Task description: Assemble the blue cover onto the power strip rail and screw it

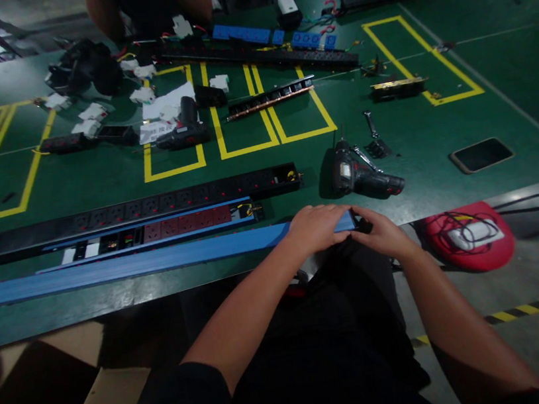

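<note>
Along the near edge of the table lies a long blue power strip housing (132, 265). My left hand (316, 229) is closed over it close to its right end, fingers on the far side and thumb on the near side. At the dark end of the housing, my right hand (379, 232) grips with thumb and fingers; the contact itself is partly hidden. Just behind lies an opened blue-edged strip with dark red sockets (187, 224), wires showing at its right end. Beyond that is a long black power strip (174, 201) with a row of sockets.
A cordless drill (358, 175), wrench (369, 124) and phone (481, 155) lie to the right. Another drill (184, 130), a socket row (269, 97) and blue socket modules (240, 33) sit farther back. A red stool (498, 237) stands below the edge. A person (151, 4) sits opposite.
</note>
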`<action>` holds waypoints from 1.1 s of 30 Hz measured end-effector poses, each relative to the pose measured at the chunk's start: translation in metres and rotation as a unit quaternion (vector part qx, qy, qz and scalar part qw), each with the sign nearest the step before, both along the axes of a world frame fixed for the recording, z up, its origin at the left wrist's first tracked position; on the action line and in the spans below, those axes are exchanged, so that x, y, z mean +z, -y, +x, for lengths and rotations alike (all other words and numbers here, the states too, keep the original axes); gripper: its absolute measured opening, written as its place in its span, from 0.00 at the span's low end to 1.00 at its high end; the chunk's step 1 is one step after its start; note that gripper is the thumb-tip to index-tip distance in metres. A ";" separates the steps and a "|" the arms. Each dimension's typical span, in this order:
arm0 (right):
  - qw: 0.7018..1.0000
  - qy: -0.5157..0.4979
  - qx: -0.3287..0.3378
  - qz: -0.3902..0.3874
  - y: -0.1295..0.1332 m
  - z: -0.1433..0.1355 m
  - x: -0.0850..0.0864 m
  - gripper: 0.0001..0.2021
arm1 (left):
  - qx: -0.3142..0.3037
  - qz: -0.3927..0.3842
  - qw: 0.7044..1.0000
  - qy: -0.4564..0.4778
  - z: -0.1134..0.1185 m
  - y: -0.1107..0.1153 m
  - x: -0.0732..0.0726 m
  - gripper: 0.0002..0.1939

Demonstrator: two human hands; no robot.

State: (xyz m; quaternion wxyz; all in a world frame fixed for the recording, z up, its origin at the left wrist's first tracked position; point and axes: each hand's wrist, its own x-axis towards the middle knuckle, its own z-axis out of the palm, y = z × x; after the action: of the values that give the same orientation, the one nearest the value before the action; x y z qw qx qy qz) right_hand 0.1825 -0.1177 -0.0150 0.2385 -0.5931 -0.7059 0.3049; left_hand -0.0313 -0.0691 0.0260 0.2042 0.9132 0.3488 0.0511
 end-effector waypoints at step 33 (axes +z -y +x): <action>1.000 -0.019 -0.014 0.020 -0.003 0.001 -0.002 0.24 | 0.002 -0.019 1.000 -0.006 0.001 -0.003 0.006 0.31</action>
State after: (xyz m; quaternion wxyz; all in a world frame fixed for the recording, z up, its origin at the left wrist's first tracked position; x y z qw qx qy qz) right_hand 0.1836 -0.1151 -0.0166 0.2680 -0.5921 -0.6989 0.2985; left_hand -0.0298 -0.0656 0.0319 0.2190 0.9089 0.3527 0.0395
